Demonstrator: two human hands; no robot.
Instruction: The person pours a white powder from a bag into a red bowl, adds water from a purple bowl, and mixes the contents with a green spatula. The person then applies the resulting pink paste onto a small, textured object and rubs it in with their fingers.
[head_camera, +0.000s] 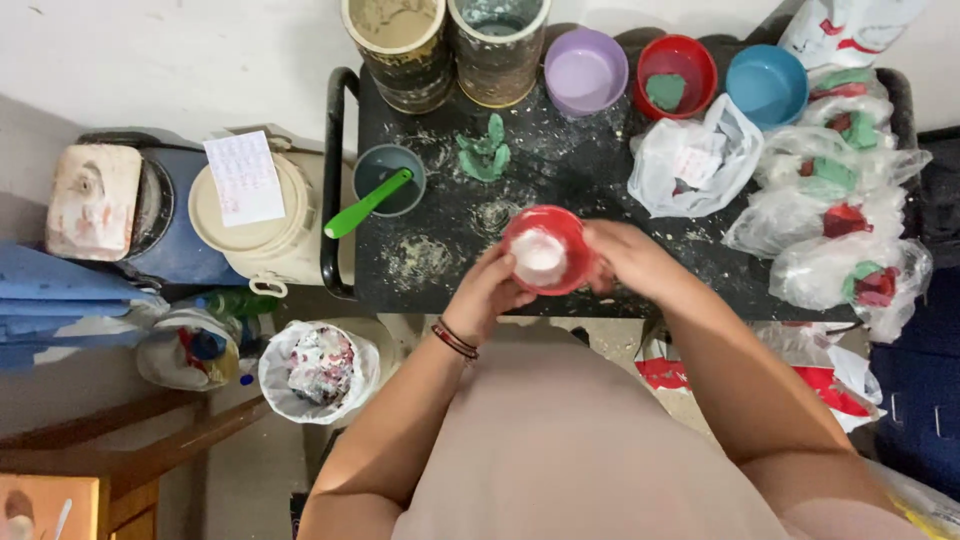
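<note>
Red plastic, light and stiff: the bowl (545, 248), mid-frame over the black surface (440, 215), is gripped at its rim by both hands (487, 290) (628, 258); its white filling looks soft.

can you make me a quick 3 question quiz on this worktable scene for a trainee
1. True or false: both hands are on the small red bowl with white material inside.
2. What lies in the grey cup at the table's left side? A) a green spoon B) a paintbrush C) scissors
3. Which of the three bowls at the back holds a green lump?

Key
1. True: the left hand and the right hand grip it from either side, over the front edge of the black table.
2. A, the green spoon.
3. The red bowl, between the purple bowl and the blue bowl.
</note>
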